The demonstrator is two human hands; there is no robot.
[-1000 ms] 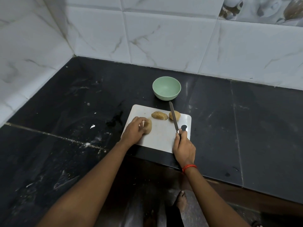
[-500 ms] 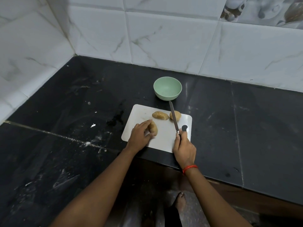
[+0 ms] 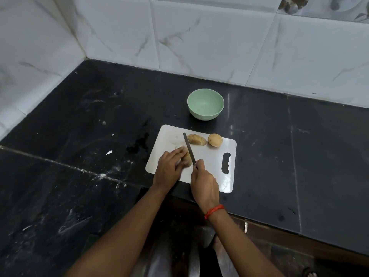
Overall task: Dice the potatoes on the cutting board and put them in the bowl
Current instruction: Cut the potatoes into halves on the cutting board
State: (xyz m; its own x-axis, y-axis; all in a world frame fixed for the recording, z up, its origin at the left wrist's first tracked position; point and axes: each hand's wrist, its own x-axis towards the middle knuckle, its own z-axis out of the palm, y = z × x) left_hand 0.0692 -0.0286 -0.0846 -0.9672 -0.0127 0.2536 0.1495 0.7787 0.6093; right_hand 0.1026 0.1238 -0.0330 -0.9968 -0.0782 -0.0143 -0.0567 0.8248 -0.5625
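A white cutting board (image 3: 211, 156) lies on the dark desk (image 3: 79, 136), its handle slot on the right side. The left hand (image 3: 169, 166) rests on the board's near left part, its fingers (image 3: 176, 153) curled down over a potato (image 3: 187, 157) and pressing it against the board; only the right end of that potato shows past the fingertips. The right hand (image 3: 203, 182) is closed around the handle of a knife (image 3: 189, 149), the index finger stretched along the top toward the blade. The handle itself is hidden inside the grip. The narrow blade runs away from the hand toward the far left and lies right at the exposed right end of the held potato; whether the edge has entered the potato cannot be told. A red thread band (image 3: 214, 211) circles the right wrist.

Two more potatoes sit at the far edge of the board: an oblong potato (image 3: 196, 139) just right of the knife tip, and a rounder potato (image 3: 215, 140) just beside it on the right, apart from both hands. A pale green bowl (image 3: 205, 111) stands on the desk just beyond the board's far edge; no potato shows inside it. White marbled tiles (image 3: 199, 41) line the wall behind.
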